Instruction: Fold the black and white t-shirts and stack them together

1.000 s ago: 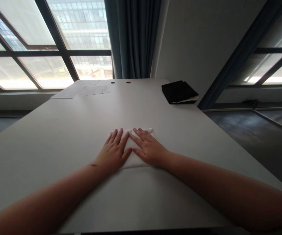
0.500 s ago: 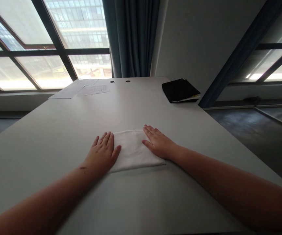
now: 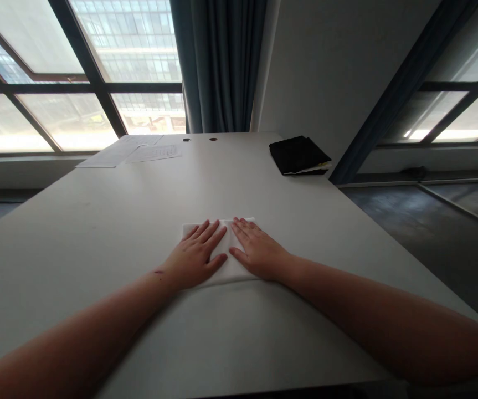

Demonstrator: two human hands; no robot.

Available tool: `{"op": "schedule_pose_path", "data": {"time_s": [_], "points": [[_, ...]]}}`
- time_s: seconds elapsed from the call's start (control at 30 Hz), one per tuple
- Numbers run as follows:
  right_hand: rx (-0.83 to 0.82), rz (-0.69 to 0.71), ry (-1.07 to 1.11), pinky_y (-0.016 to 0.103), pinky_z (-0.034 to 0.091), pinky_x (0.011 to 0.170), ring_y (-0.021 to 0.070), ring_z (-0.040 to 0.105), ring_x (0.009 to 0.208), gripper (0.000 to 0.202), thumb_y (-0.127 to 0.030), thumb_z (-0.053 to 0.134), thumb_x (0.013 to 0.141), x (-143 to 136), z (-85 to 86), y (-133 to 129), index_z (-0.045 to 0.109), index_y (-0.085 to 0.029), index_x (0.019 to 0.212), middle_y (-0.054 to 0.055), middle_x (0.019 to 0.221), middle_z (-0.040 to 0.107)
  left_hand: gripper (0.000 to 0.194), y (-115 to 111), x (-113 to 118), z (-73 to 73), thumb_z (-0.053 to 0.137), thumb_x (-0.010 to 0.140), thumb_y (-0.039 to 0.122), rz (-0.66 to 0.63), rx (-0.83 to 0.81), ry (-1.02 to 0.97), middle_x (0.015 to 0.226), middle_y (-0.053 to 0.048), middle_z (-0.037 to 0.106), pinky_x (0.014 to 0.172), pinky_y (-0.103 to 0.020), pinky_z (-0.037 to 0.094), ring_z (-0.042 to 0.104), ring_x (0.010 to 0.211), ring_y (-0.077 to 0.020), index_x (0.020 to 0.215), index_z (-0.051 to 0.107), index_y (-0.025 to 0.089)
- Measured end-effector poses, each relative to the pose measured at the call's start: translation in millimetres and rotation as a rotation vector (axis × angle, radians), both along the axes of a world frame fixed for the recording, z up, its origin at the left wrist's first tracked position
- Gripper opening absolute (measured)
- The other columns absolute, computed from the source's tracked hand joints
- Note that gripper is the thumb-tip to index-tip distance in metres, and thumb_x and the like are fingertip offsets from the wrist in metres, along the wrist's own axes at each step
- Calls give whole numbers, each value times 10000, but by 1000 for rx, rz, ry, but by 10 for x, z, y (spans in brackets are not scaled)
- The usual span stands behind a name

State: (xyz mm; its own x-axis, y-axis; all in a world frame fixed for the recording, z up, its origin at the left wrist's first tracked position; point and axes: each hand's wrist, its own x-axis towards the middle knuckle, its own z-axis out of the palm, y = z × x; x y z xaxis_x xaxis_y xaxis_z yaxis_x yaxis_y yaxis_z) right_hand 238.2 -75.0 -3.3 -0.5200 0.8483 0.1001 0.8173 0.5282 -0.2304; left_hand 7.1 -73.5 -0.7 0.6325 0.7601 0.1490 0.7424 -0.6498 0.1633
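A folded white cloth (image 3: 229,272) lies flat on the white table (image 3: 147,205), in front of me. On its left part rests my left hand (image 3: 199,255), palm down with the fingers spread. My right hand (image 3: 259,249) lies palm down over the right part of the cloth, its thumb apart from the other fingers. The two thumbs point toward each other with a narrow strip of cloth showing between them. Both hands cover much of the cloth, and neither grips it.
A black folder (image 3: 299,155) with papers inside lies near the table's right edge at the back. Paper sheets (image 3: 108,154) lie at the back left. Two round holes are at the far edge, before a blue curtain (image 3: 217,66) and windows.
My left hand has moved right, from the cloth's left edge onto the cloth. My right hand has shifted slightly inward, so the hands are closer together. The view has shifted slightly.
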Motion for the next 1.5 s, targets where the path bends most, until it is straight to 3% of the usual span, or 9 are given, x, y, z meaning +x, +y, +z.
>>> {"op": "schedule_pose_path", "data": {"time_s": [0.1, 0.17, 0.37, 0.47, 0.6, 0.83, 1.07, 1.27, 1.5], "points": [[-10, -17, -11, 510, 196, 1314, 352, 242, 1598, 800, -547, 428, 1056, 56, 3, 33, 368, 22, 1614, 267, 1691, 288, 674, 87, -121, -9, 376, 1056, 614, 96, -23, 5, 1729, -78, 295, 1303, -536, 219, 232, 1609, -315, 1647, 386, 289], [-18, -30, 4, 505, 206, 1312, 345, 251, 1596, 787, -552, 433, 1053, 94, 4, 56, 384, -2, 1615, 251, 1693, 296, 679, 159, -242, -4, 353, 1061, 593, 142, -58, -12, 1720, -90, 320, 1310, -513, 216, 246, 1607, -297, 1644, 395, 246], [-8, -111, 119, 495, 253, 1295, 313, 364, 1552, 584, -375, 471, 1039, 243, -27, 224, 524, -99, 1551, 173, 1617, 488, 702, 317, -568, 83, 377, 1043, 562, 13, -188, -68, 1681, -102, 408, 1302, -422, 273, 359, 1560, -283, 1624, 422, 170], [47, -161, 178, 465, 318, 1265, 316, 466, 1468, 502, -336, 547, 995, 336, -37, 334, 644, -104, 1429, 178, 1471, 619, 666, 335, -607, 133, 405, 1035, 547, -5, -183, -109, 1612, -124, 496, 1256, -393, 353, 485, 1466, -288, 1574, 495, 167], [106, -200, 234, 439, 414, 1181, 302, 572, 1284, 388, -326, 616, 950, 412, -59, 424, 729, -100, 1244, 195, 1301, 647, 606, 363, -626, 150, 450, 1017, 521, -17, -169, -139, 1530, -130, 570, 1215, -406, 399, 551, 1385, -301, 1508, 572, 188], [84, -146, 372, 473, 408, 1169, 307, 571, 1265, 225, -299, 644, 891, 439, -86, 455, 693, -176, 1073, 145, 1200, 662, 578, 465, -818, 189, 533, 950, 586, 74, -200, -177, 1363, -114, 664, 1086, -396, 493, 659, 1161, -280, 1390, 675, 239], [27, -195, 478, 431, 421, 1127, 300, 589, 1261, 171, -268, 654, 846, 427, -5, 417, 666, -197, 1001, 127, 1184, 685, 556, 492, -911, 262, 521, 952, 604, 77, -250, -174, 1288, -102, 679, 978, -340, 526, 683, 1001, -235, 1332, 710, 244], [-63, -285, 508, 342, 490, 856, 229, 644, 889, 272, -322, 638, 854, 404, 90, 315, 654, -210, 1101, 52, 976, 686, 544, 548, -915, 180, 384, 1023, 550, 101, -207, -187, 1261, -104, 686, 1064, -376, 486, 665, 1137, -263, 1269, 742, 221], [-86, -187, 716, 309, 477, 815, 188, 617, 834, 333, -319, 625, 871, 376, 77, 282, 599, -236, 1193, 6, 925, 634, 537, 573, -882, 86, 387, 1043, 546, 89, -149, -173, 1260, -113, 671, 1100, -412, 470, 639, 1167, -272, 1297, 724, 214]]}}
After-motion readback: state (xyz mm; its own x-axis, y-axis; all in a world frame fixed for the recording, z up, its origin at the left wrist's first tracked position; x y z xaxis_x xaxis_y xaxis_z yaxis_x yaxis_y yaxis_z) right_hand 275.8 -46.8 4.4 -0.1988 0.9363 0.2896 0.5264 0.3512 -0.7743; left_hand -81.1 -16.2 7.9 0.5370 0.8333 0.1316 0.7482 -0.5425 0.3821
